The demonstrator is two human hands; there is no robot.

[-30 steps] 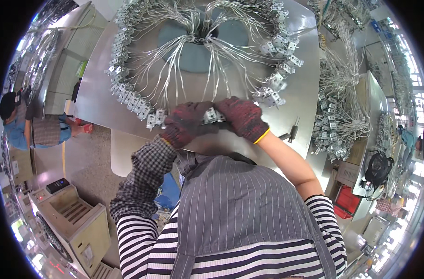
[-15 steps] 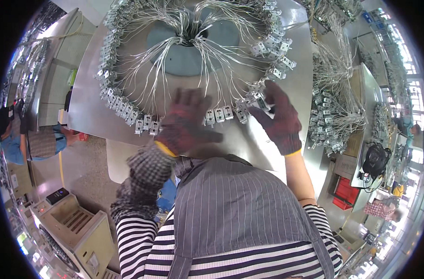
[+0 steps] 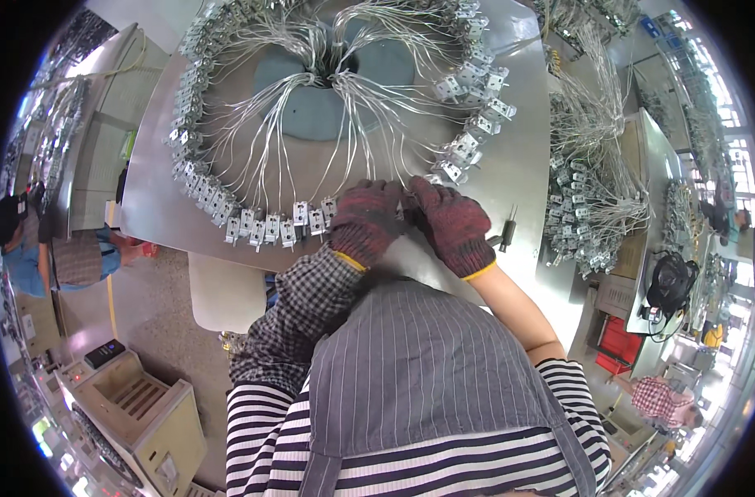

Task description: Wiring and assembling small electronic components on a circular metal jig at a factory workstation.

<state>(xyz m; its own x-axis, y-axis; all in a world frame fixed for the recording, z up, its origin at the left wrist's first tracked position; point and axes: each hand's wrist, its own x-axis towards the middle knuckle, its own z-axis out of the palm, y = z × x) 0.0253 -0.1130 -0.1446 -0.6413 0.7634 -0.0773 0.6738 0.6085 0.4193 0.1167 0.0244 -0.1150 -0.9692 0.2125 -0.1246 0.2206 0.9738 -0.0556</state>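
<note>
Small silvery metal boxes [image 3: 272, 229], each with a thin wire-like lead, lie in a wide ring on the steel table [image 3: 155, 207]. The leads [image 3: 290, 95] gather at a hole in a grey disc [image 3: 309, 116]. My left hand [image 3: 367, 219], in a dark red knit glove, bends over the ring's near edge beside these boxes. Close on its right is my right hand [image 3: 450, 222], gloved alike, with its fingertips at the leads. Both hands' fingers are drawn together and closed. Whatever lies under or between them is hidden.
A thin dark-handled tool [image 3: 508, 229] lies on the table right of my right hand. Further right, more boxes with leads [image 3: 580, 211] are heaped on another bench. A wooden crate [image 3: 137, 406] stands at lower left. One person [image 3: 58, 244] sits at far left.
My right hand has moved left and my left hand right, so they now almost meet. The near boxes sit further left. The dark-handled tool now shows at right.
</note>
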